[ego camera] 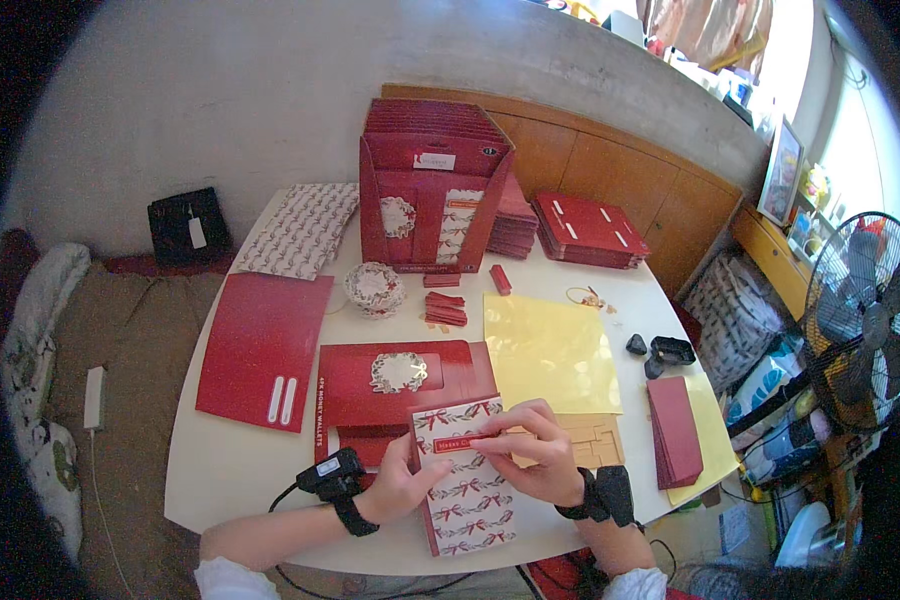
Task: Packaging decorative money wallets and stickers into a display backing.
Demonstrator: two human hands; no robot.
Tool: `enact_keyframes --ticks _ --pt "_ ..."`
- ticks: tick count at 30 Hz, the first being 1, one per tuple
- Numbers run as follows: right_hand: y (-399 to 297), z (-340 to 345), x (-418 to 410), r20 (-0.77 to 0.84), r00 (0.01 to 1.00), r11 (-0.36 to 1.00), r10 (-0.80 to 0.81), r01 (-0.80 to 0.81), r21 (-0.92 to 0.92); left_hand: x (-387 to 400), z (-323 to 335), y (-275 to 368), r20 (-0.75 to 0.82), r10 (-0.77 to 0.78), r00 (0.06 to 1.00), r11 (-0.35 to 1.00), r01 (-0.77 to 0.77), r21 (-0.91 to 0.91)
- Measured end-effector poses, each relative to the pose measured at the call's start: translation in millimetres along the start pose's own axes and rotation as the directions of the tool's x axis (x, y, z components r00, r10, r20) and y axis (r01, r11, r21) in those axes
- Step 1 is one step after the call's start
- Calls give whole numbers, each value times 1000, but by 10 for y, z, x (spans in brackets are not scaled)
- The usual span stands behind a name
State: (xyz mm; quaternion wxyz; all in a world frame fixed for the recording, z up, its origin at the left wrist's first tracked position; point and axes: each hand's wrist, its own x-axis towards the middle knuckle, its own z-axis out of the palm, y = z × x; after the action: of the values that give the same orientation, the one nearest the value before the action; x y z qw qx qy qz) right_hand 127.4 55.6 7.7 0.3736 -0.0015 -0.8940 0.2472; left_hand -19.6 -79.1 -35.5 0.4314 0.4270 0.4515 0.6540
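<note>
My left hand [401,480] grips the left edge of a patterned money wallet [469,517], its thumb on the front. The wallet is white with rows of garland and red bows. With thumb and fingers, my right hand [536,454] holds the right end of a small red greeting label [457,444] against the wallet's upper part. Whether the label is stuck down I cannot tell. Behind the wallet lies an open red card folder [352,360] with a wreath cutout [399,373] on it. Small red label strips [445,309] and a stack of wreath cutouts [375,289] lie farther back.
A red display box [435,202] stands at the back, beside red card stacks [589,229]. Yellow sheets [547,352] lie right of centre, dark red wallets [673,431] at the right edge. A red card [264,352] lies left. A fan [862,322] stands right.
</note>
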Motion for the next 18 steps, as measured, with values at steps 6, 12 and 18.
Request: enact_keyframes --ticks 6,12,18 --pt "-45 0 20 45 994 981 -98 104 -161 -19 -37 -66 -32 -68 997 996 66 -54" --pt "-99 -1 4 70 985 939 -158 172 -296 59 93 143 -151 -171 974 979 152 -134" --pt "-53 48 -37 -30 988 973 -150 142 -183 92 89 149 -260 -260 930 964 237 -116"
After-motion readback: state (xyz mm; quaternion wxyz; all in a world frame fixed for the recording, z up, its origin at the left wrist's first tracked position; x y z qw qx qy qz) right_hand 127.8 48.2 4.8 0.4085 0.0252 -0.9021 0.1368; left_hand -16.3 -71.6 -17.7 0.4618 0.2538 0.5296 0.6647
